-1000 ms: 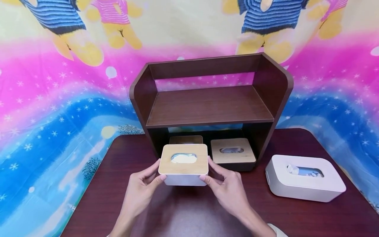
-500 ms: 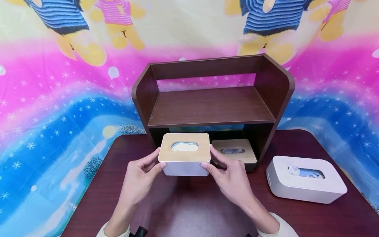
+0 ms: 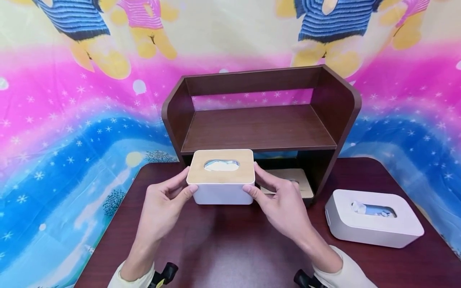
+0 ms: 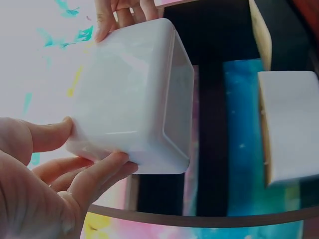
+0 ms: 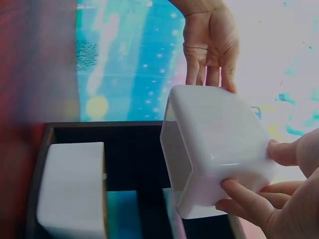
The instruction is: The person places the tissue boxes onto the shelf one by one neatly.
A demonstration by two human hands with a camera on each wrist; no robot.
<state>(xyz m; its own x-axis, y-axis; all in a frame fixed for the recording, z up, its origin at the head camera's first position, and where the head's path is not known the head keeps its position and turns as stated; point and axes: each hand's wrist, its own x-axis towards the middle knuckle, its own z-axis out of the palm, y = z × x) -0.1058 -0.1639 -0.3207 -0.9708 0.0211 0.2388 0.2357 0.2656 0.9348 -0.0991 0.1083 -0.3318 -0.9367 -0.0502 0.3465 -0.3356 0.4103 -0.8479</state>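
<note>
A white tissue box (image 3: 223, 194) with a light wooden lid is raised in front of the shelf, its lid tilted towards me. My left hand (image 3: 161, 208) grips its left side, thumb on the front corner. At the opposite side my right hand (image 3: 283, 206) holds it the same way. In the left wrist view the box's underside looks open and hollow. On the lower shelf stands a dark tissue box (image 3: 306, 188) with a wooden lid, partly behind my right hand. Another white box (image 4: 291, 124) sits in the lower compartment, hidden in the head view by the held box.
A two-tier dark brown shelf (image 3: 259, 128) stands at the back of the reddish-brown table (image 3: 230, 256). To its right lies a long white tissue box (image 3: 374, 218). A printed cloth (image 3: 72, 160) hangs behind and beside the table.
Both hands have lifted the tissue box upwards in the head view, towards the shelf's middle board. It now covers the box behind it on the lower left. The other boxes stay put.
</note>
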